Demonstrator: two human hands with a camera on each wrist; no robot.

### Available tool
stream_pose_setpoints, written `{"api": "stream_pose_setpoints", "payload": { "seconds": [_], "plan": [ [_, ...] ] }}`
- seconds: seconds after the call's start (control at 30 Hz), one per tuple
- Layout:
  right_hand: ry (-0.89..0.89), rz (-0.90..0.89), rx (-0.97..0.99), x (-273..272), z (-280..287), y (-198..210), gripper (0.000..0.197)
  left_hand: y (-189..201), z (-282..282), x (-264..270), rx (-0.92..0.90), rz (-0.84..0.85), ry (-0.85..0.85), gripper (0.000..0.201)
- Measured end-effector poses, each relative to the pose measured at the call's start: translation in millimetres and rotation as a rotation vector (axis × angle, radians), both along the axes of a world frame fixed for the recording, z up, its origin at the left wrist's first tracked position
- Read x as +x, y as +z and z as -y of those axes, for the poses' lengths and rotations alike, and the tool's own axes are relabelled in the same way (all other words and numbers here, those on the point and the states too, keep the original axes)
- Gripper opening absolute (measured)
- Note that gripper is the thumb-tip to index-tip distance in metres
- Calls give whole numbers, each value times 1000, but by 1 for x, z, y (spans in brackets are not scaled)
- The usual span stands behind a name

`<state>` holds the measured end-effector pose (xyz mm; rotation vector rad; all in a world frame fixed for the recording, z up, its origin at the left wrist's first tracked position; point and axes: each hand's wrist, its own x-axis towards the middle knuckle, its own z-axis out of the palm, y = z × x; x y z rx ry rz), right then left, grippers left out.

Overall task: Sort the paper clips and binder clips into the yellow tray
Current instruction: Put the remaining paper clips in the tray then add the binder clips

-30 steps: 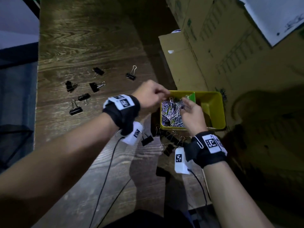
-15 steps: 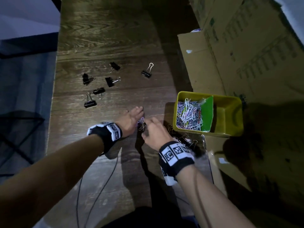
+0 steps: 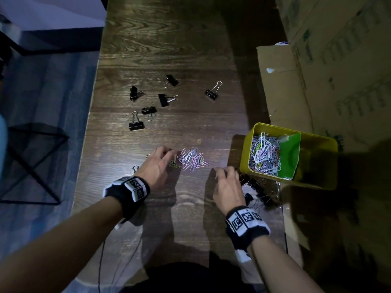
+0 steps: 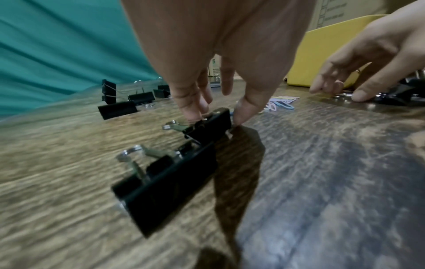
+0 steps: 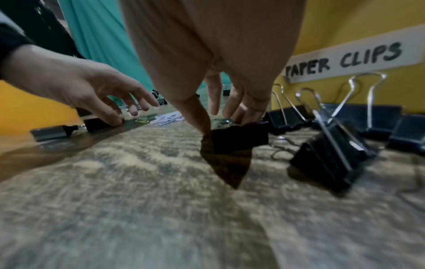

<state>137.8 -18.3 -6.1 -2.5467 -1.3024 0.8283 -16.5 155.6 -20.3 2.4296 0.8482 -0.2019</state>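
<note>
The yellow tray [image 3: 247,144] stands at the right, with a heap of paper clips [image 3: 264,155] left of its green divider [image 3: 289,155]. A loose pile of paper clips [image 3: 192,159] lies on the table between my hands. My left hand [image 3: 169,157] sits just left of that pile. In the left wrist view, the left hand [image 4: 214,116] pinches a black binder clip [image 4: 211,127] between thumb and finger. My right hand [image 3: 230,172] is at the tray's near left corner, and in the right wrist view the hand [image 5: 225,125] pinches another black binder clip [image 5: 239,140].
Several black binder clips [image 3: 163,100] are scattered at the far left of the wooden table [image 3: 169,39]. More binder clips [image 5: 333,156] lie below the tray, whose wall bears a "PAPER CLIPS" label [image 5: 345,58]. Cardboard boxes [image 3: 317,70] stand on the right.
Both hands left the tray, met at the loose paper clips, then parted: the left went left onto one binder clip, the right went right onto another by the tray.
</note>
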Motion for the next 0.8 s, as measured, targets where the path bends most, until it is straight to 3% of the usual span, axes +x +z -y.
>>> {"api": "stream_pose_setpoints", "payload": {
  "seconds": [0.1,0.3,0.4,0.57,0.73,0.8],
  "plan": [
    [-8,16,68,0,-15,-1,61,6,-2,4,19,-70,24,75],
    [38,-20,-84,-6,-70,-3,103,14,15,47,-4,-201,-17,64],
    [85,17,-112,-8,-79,-3,85,13,17,58,-75,-164,-14,68],
    [104,-58,-74,-6,-73,-1,63,10,7,49,44,-188,-107,79],
    [146,-39,-56,-11,-71,7,28,15,12,55,-23,-169,-166,52],
    [176,-13,-54,-14,-68,12,24,14,15,53,0,-169,-174,44]
  ]
}}
